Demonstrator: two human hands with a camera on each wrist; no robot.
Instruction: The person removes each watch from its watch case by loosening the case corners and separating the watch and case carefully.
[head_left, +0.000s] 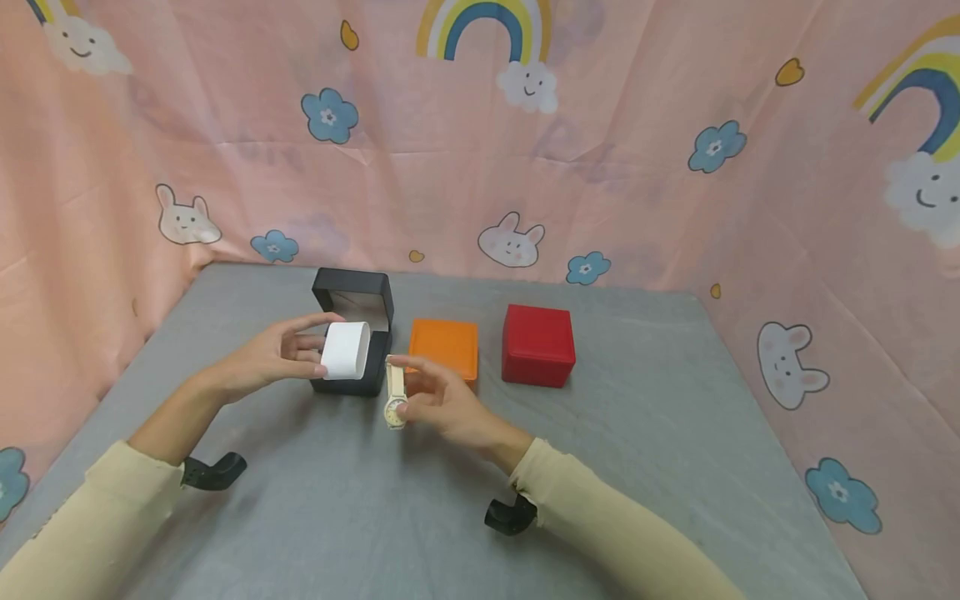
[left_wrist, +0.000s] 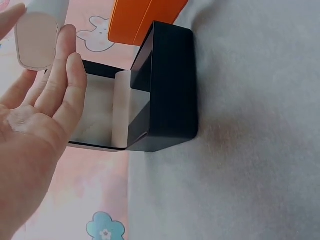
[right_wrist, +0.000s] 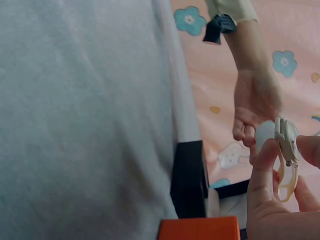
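Note:
In the head view my left hand (head_left: 262,354) holds a white watch cushion (head_left: 344,351) between thumb and fingers, above a dark watch box (head_left: 352,292) whose lid stands up. The left wrist view shows the cushion's pale end (left_wrist: 37,40) and the light lining of the box (left_wrist: 172,85). My right hand (head_left: 453,408) pinches a cream wristwatch (head_left: 394,400) just right of the cushion, its strap extending upward. Seen from the right wrist, the watch (right_wrist: 288,142) sits between thumb and fingers, with the strap curving below its case.
An orange box (head_left: 444,346) stands right of the dark box, partly behind my right hand. Farther right is a closed red box (head_left: 537,346). All stand on a grey cloth-covered table (head_left: 645,467), with a pink patterned curtain (head_left: 420,192) behind.

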